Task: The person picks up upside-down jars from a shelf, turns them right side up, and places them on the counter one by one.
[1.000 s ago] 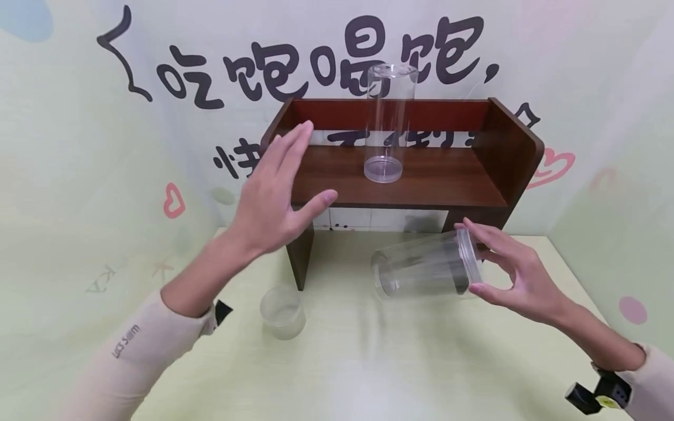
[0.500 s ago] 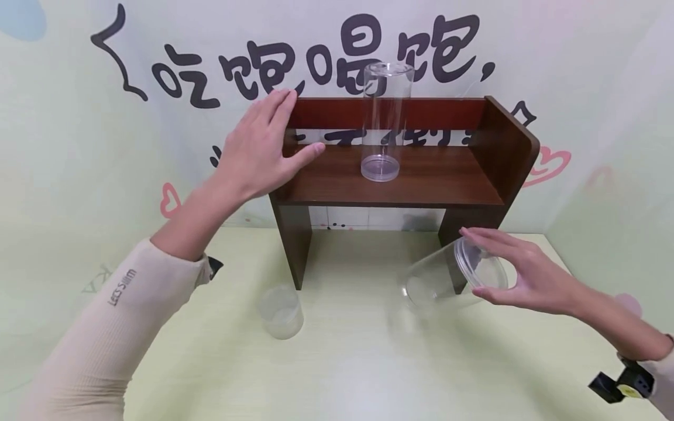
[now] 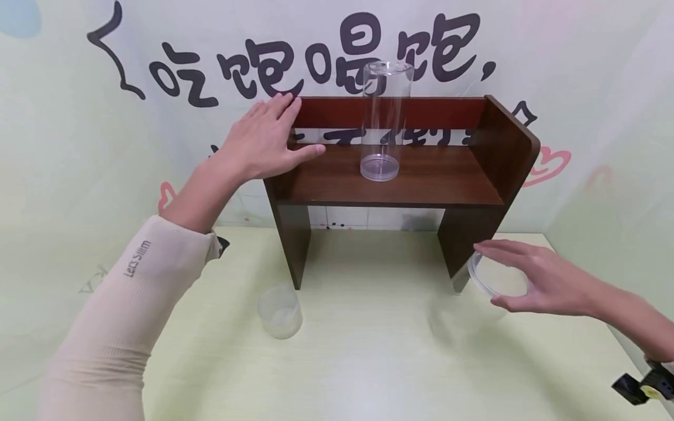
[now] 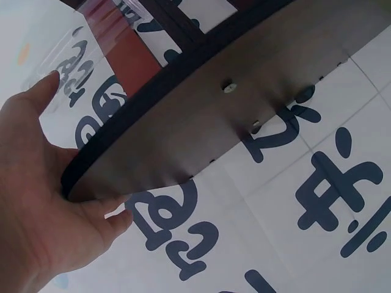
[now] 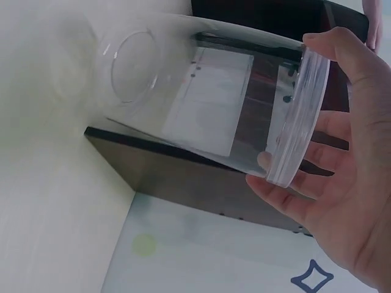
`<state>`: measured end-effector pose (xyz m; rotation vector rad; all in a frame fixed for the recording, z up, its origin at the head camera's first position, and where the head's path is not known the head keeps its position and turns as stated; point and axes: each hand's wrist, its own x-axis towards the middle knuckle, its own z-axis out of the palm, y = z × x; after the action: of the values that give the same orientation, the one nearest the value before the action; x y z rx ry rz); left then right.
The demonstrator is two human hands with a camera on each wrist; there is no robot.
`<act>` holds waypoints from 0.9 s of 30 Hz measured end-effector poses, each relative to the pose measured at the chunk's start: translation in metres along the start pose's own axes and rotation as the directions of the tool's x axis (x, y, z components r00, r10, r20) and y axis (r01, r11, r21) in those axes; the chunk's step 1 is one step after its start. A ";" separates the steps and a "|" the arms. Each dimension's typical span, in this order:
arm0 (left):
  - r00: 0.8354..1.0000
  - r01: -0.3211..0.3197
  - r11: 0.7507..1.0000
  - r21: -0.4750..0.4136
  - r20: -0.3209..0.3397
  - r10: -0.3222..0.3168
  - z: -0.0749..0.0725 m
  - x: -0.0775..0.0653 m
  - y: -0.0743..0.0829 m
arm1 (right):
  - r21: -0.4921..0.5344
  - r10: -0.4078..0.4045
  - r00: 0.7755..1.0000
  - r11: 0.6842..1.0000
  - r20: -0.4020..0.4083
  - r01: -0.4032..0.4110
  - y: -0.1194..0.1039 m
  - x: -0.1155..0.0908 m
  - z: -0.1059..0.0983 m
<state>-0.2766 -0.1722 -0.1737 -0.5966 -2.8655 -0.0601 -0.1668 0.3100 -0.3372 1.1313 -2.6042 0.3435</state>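
My right hand [image 3: 547,280] holds a clear plastic jar by its lid [image 3: 497,275], with thumb and fingers at opposite sides of the rim. The jar's clear body [image 5: 208,97] stretches away from the lid and is hard to make out in the head view. My left hand [image 3: 263,137] rests on the top of the left side panel of a dark brown wooden shelf [image 3: 326,190], fingers extended forward and thumb held apart. The left wrist view shows the hand touching the panel's edge [image 4: 183,67]. A tall clear jar [image 3: 387,117] stands upright on the shelf board.
A frosted clear cup [image 3: 280,313] stands on the pale tabletop [image 3: 358,351], front left of the shelf. The shelf's right side panel [image 3: 508,146] rises behind my right hand. A wall [image 3: 174,35] with large black lettering lies behind.
My left hand has moved up and settled onto the shelf's left side panel. My right hand has moved right and slightly down, swinging the held jar until its lid faces me more.
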 end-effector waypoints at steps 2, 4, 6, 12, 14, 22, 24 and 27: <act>1.000 0.007 1.000 0.003 0.018 -0.007 0.000 0.001 -0.002 | -0.017 -0.003 1.000 1.000 0.007 0.003 0.003 -0.005 0.001; 0.999 0.011 1.000 0.004 0.034 -0.011 0.000 0.002 -0.003 | -0.036 0.001 1.000 0.999 0.014 0.000 0.006 -0.011 0.002; 0.999 0.011 1.000 0.005 0.045 -0.011 -0.001 0.003 -0.003 | -0.068 0.014 1.000 0.998 0.024 -0.012 0.010 -0.017 0.003; 0.998 0.016 1.000 0.016 0.064 -0.017 0.000 0.004 -0.003 | -0.127 0.056 0.997 0.991 0.045 -0.050 0.022 -0.035 0.006; 0.998 0.022 1.000 0.013 0.067 -0.023 0.000 0.004 -0.003 | -0.134 0.070 0.997 0.989 0.045 -0.063 0.026 -0.040 0.007; 0.995 0.059 0.998 -0.015 0.085 -0.058 0.001 0.003 -0.003 | -0.171 0.123 0.992 0.979 0.037 -0.115 0.045 -0.052 0.013; 0.994 0.061 0.998 -0.015 0.088 -0.060 0.001 0.003 -0.002 | -0.166 0.139 0.989 0.977 0.041 -0.131 0.048 -0.054 0.015; 0.995 0.056 0.998 -0.015 0.085 -0.054 0.002 0.003 -0.002 | -0.161 0.162 0.985 0.975 0.053 -0.152 0.052 -0.054 0.018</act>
<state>-0.2807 -0.1723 -0.1746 -0.5359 -2.9664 -0.0704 -0.1724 0.3753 -0.3779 0.9020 -2.7302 0.1326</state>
